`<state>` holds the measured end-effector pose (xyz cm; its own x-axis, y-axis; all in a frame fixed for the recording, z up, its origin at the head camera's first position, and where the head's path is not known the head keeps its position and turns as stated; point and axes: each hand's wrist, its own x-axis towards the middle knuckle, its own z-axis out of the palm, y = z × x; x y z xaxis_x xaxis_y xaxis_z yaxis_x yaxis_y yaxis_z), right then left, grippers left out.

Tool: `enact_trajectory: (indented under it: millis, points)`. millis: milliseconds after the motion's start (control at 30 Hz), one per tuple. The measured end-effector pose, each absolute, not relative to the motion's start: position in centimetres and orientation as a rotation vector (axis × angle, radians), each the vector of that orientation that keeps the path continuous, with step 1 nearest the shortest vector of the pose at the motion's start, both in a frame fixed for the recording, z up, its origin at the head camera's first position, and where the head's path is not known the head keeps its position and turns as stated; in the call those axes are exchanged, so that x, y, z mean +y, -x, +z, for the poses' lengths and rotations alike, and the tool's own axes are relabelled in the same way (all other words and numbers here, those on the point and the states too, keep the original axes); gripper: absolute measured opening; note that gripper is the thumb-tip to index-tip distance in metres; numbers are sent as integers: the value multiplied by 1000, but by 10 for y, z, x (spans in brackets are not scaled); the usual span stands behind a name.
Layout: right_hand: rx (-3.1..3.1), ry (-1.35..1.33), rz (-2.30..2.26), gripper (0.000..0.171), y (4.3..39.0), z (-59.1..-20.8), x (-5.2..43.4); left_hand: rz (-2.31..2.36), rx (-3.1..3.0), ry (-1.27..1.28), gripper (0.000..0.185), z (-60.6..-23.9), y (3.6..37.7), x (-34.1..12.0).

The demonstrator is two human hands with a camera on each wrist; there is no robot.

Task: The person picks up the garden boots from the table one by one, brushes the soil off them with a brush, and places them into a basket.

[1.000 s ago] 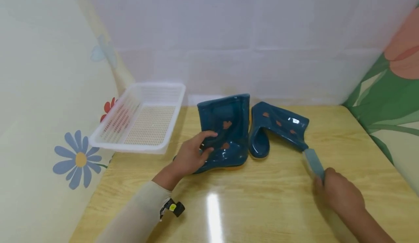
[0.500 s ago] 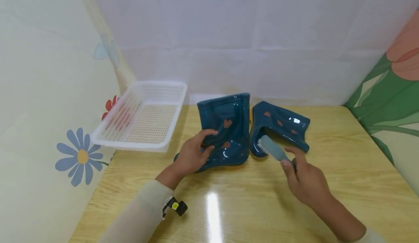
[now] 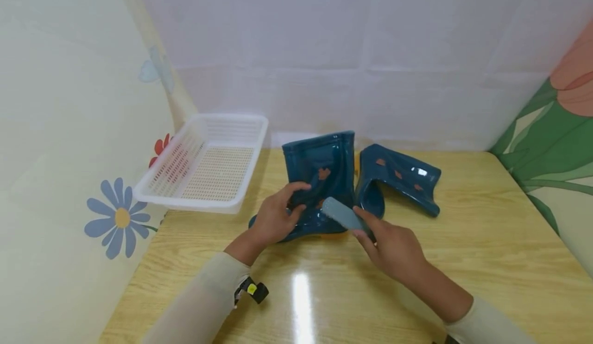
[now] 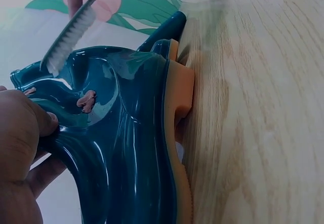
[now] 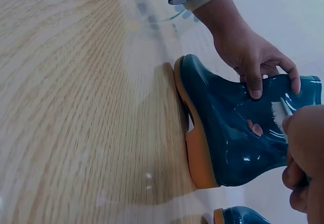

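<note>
Your upright boot (image 3: 319, 179) stands on the bench (image 3: 486, 251) near its middle, toe toward your left, its orange sole flat on the wood; it is dark teal and glossy with small reddish marks on the shaft. Your left hand (image 3: 275, 215) grips the shaft from the side, thumb on the front and fingers curled round the soft wall, which dents under them in the left wrist view. Your right hand (image 3: 394, 248) is closed round the handle of a grey-blue brush (image 3: 340, 214); its white bristles rest against the shaft just beside your left thumb, as the right wrist view shows.

The 2nd boot (image 3: 400, 176) lies on its side just right of the 1st, its opening facing you, touching or nearly touching it; I cannot tell which. A white perforated basket (image 3: 153, 194) sits at the bench's left rear, tilted against the flowered wall covering (image 3: 116, 220); a plain white wall stands behind the bench.
</note>
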<state>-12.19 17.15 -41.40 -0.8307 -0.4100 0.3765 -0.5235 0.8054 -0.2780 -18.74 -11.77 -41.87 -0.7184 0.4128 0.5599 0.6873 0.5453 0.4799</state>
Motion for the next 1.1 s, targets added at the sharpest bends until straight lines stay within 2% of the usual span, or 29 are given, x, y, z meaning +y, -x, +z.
enact_trajectory:
  millis: [600, 1100]
  points:
    - [-2695, -596, 517, 50, 138, -421, 154, -985, -2395, 882, 50, -421, 188, -117]
    - [-2707, -638, 480, 49, 131, -423, 158, -993, -2368, 890, 50, -424, 189, -117]
